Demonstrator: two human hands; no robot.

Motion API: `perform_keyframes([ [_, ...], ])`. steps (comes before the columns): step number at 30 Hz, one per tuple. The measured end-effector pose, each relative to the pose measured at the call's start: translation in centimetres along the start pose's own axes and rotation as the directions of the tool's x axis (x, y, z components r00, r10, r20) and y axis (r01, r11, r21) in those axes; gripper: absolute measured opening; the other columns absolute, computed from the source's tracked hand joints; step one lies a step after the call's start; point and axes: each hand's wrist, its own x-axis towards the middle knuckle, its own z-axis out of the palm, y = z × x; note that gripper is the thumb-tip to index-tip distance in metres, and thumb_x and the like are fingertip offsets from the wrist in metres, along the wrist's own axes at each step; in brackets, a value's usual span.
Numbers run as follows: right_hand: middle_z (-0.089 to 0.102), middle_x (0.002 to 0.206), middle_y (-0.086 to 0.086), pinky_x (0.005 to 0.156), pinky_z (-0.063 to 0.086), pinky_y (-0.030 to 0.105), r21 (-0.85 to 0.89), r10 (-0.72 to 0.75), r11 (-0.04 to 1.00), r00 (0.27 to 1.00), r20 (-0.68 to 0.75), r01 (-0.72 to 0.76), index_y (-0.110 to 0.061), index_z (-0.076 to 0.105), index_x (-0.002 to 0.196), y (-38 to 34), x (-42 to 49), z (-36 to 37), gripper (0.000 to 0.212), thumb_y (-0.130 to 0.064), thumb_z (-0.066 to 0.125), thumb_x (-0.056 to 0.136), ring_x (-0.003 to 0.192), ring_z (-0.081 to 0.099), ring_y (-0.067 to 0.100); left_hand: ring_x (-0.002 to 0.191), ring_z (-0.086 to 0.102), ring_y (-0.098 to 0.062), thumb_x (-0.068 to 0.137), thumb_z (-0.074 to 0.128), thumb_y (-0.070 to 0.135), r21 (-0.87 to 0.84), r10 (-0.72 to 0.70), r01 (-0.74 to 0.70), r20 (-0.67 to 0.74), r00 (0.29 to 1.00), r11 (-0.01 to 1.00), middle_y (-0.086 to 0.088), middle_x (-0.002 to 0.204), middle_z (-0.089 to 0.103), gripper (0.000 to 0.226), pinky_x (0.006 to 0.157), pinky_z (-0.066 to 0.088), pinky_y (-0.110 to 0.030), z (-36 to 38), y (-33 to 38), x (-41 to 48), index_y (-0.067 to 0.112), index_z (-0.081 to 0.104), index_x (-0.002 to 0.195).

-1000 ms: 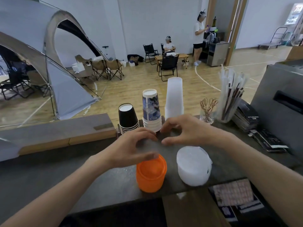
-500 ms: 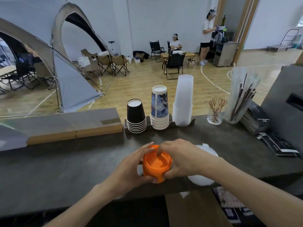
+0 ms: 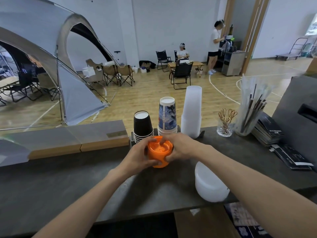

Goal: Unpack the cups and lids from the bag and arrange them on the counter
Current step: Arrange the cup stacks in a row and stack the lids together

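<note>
Fingers of both hands wrap the orange lid stack, steadying it on the surface just before the black cups, likely to align it with that row.

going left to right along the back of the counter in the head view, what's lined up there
black cup stack → blue patterned cup stack → clear cup stack → small glass of picks → straw holder → pile of dark booklets

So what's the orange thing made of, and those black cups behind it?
The orange stack of lids, held between the left hand and right hand, looks like smooth plastic: it is glossy with bright highlights. The black cups look like paper: matte sides, white bottoms, thin stacked rims. That is only going by looks.
</note>
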Motion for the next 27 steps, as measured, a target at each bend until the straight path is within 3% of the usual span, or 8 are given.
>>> perform_keyframes([
  [3,0.053,0.143,-0.004,0.105,0.045,0.036,0.089,-0.015,0.996,1.0,-0.025,0.017,-0.035,0.044,0.142,0.0,-1.2,-1.3,0.08,-0.041,0.083,0.073,0.129,0.05,0.018,0.123,0.049,-0.007,0.06,0.092,0.034,0.077,-0.013,0.013,-0.001,1.0,0.997,0.015,0.132,0.051,0.094,0.104,0.045,-0.029,-0.6,1.1,0.1,0.03,0.041,0.14],
  [6,0.061,0.128,-0.016,0.101,0.048,0.031,0.254,-0.001,0.966,0.988,-0.154,0.041,-0.041,0.048,0.139,0.7,-4.3,-3.6,0.075,-0.042,0.084,0.073,0.117,0.058,0.009,0.136,0.039,-0.008,0.064,0.086,0.049,0.276,0.038,-0.016,-0.077,0.996,0.961,0.012,0.152,0.037,0.09,0.107,0.037,-0.031,-1.7,2.7,-0.6,0.033,0.043,0.14],
  [9,0.061,0.111,-0.029,0.093,0.046,0.015,0.289,0.055,0.957,0.961,-0.271,0.027,-0.038,0.06,0.128,2.4,-8.8,-5.3,0.058,-0.038,0.084,0.075,0.106,0.06,-0.007,0.133,0.044,-0.006,0.073,0.073,0.059,0.381,0.265,-0.169,-0.215,0.94,0.909,0.013,0.145,0.045,0.069,0.103,0.044,-0.03,-1.8,5.3,-2.0,0.03,0.053,0.132],
  [11,0.065,0.111,-0.028,0.093,0.046,0.013,0.327,0.08,0.945,0.952,-0.296,0.022,-0.039,0.065,0.12,3.5,-11.8,-5.5,0.049,-0.038,0.083,0.074,0.106,0.059,-0.013,0.123,0.05,0.0,0.076,0.07,0.061,0.274,0.322,-0.266,-0.184,0.929,0.924,0.019,0.136,0.051,0.061,0.099,0.048,-0.026,-1.0,7.5,-2.7,0.032,0.056,0.128],
  [13,0.067,0.115,-0.027,0.095,0.048,0.015,0.37,0.098,0.929,0.956,-0.277,0.011,-0.039,0.068,0.115,4.6,-14.2,-4.6,0.046,-0.042,0.083,0.072,0.109,0.058,-0.012,0.121,0.051,0.004,0.077,0.071,0.06,0.133,0.319,-0.309,-0.057,0.946,0.942,0.024,0.133,0.051,0.06,0.098,0.048,-0.023,0.6,9.3,-3.0,0.037,0.054,0.129],
  [18,0.045,0.138,-0.036,0.104,0.041,0.024,0.403,0.152,0.914,0.966,-0.211,-0.056,-0.053,0.058,0.122,6.6,-17.9,-1.0,0.068,-0.064,0.083,0.06,0.127,0.043,-0.011,0.128,0.038,0.012,0.074,0.07,0.067,0.107,0.323,-0.339,0.141,0.936,0.935,0.029,0.146,0.035,0.072,0.103,0.039,-0.014,5.9,10.2,-2.9,0.041,0.045,0.137],
  [23,0.044,0.136,-0.034,0.103,0.048,0.024,0.506,0.2,0.859,0.962,-0.185,-0.082,-0.053,0.053,0.124,7.4,-19.3,2.7,0.076,-0.047,0.091,0.058,0.127,0.047,-0.004,0.127,0.04,0.01,0.075,0.068,0.065,0.032,0.251,-0.258,0.15,0.956,0.966,0.032,0.142,0.032,0.069,0.101,0.047,-0.021,9.5,9.2,-3.5,0.042,0.044,0.135],
  [27,0.057,0.124,-0.025,0.09,0.055,0.028,0.506,0.237,0.858,0.942,-0.236,-0.09,-0.051,0.055,0.121,8.1,-18.9,4.1,0.07,-0.04,0.09,0.061,0.114,0.057,0.001,0.127,0.035,0.012,0.077,0.07,0.06,0.056,0.249,-0.259,0.142,0.958,0.964,0.043,0.135,0.021,0.07,0.104,0.039,-0.01,10.0,9.1,-3.6,0.038,0.044,0.138],
])
